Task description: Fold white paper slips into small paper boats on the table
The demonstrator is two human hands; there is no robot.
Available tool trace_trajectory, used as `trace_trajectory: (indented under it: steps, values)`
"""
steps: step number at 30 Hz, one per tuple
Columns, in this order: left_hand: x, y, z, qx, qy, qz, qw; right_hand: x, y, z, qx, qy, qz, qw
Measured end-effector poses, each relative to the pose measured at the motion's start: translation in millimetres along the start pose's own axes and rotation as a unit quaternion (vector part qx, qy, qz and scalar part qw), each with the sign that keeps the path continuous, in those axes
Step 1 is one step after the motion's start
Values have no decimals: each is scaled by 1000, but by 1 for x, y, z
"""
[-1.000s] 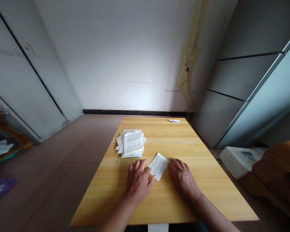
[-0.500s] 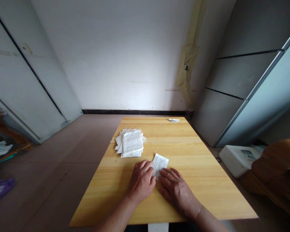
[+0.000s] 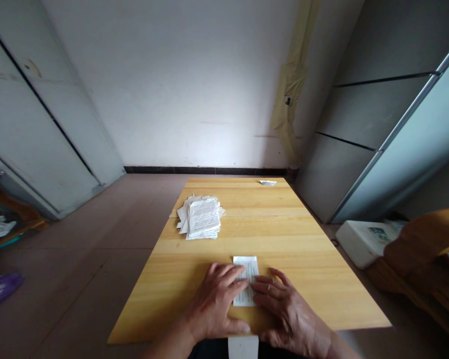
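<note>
**Sheet lies flat on the table**

The sheet is near the edge closest to you, its long sides running away from you. Your left hand lays its fingers over the left side; your right hand rests fingertips along the right. Both are spread loosely, pressing from above and pinching nothing. Beyond your left hand sits the stack; a small folded paper is at the far edge, towards the right.
</note>
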State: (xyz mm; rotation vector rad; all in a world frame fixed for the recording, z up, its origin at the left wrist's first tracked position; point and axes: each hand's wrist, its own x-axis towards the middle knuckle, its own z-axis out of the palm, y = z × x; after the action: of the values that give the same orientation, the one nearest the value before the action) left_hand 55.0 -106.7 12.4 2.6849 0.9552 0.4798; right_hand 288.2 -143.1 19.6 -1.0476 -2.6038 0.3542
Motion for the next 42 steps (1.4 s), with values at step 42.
trace_trajectory:
  steps: [42]
  values:
    - [-11, 17, 27, -69, 147, -145, 976, 6, -10, 38, 132, 203, 201, 949]
